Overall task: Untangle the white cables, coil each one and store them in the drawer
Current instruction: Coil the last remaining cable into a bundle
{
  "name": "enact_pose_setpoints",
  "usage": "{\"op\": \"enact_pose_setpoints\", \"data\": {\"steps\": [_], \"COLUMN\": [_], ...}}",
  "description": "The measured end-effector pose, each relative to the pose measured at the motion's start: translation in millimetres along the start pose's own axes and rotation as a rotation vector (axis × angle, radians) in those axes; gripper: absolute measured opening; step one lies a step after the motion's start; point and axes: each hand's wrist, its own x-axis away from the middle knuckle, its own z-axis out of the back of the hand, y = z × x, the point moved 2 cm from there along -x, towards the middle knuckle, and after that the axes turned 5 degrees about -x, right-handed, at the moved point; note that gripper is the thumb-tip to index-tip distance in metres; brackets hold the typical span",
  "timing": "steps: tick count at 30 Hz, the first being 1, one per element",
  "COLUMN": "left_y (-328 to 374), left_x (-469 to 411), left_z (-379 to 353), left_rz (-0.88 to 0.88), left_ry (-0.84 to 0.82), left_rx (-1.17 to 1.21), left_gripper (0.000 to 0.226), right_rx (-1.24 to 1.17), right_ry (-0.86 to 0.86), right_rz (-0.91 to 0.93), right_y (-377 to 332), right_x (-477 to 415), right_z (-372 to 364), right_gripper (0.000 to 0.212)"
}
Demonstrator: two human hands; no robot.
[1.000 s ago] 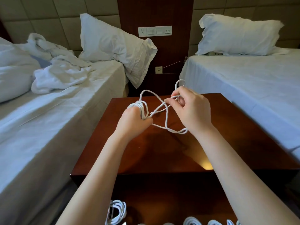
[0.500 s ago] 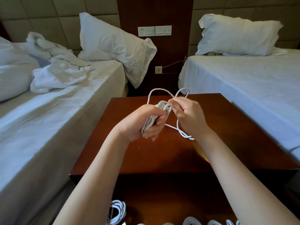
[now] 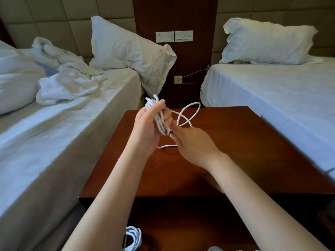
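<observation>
The left hand [image 3: 147, 127] is raised above the wooden surface [image 3: 244, 151], palm turned inward. Its fingers and thumb are curled round a bunched white cable [image 3: 159, 122], whose gathered loops run upright through the fist and stick out just past the fingertips. The right hand [image 3: 194, 145] sits just beside it, lower and to the right. Its thumb and forefinger reach up to the bottom of the bundle and pinch the cable there. A loose loop [image 3: 192, 103] of the same cable arcs out to the right of the left hand, held clear of the surface. A single strand curves under both hands and runs into the right hand's palm.

Below the front edge of the surface, at the bottom of the view, a coiled white cable [image 3: 133, 238] lies on a lower wooden level. It is partly hidden by the left forearm.

An unmade bed [image 3: 72, 133] with a crumpled white towel [image 3: 68, 84] and a pillow [image 3: 126, 49] stands to the left of the surface. A made bed [image 3: 272, 91] with its own pillow [image 3: 266, 42] stands to the right. A socket panel [image 3: 174, 36] is on the wall between them.
</observation>
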Motion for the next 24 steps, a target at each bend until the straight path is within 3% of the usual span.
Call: {"op": "enact_pose_setpoints", "data": {"steps": [5,9,12,17,20,24], "left_y": [-2.2,4.7,10.6,-2.2,-2.7,-7.4], "left_x": [0.1,-3.0,-5.7,-4.2,3.4,2.6], "left_z": [7.2,17.5,32.5,35.9,27.0,30.9], "left_rz": [-0.067,-0.163,-0.173,-0.232,-0.349,-0.345], "left_ry": [0.186,0.413,0.491,0.646,0.701,0.746], "left_rx": [-0.045,-0.11,-0.124,-0.567,-0.898,-1.29], "left_gripper": [0.024,0.024,0.025,0.038,0.038,0.047], "right_rx": [0.088,-0.055,-0.112,0.065,0.001,-0.094], "right_ry": [-0.047,0.027,0.119,0.168,0.18,0.187], "right_rz": [0.03,-0.039,-0.053,-0.08,-0.12,-0.098], "right_y": [-17.2,-8.3,-1.0,-4.9,2.2,5.3], "right_x": [-1.8,1.5,1.2,1.8,2.3,2.2], "right_z": [-6.8,2.9,9.8,13.6,20.7,22.0], "right_gripper": [0.045,0.034,0.021,0.011,0.016,0.016]}}
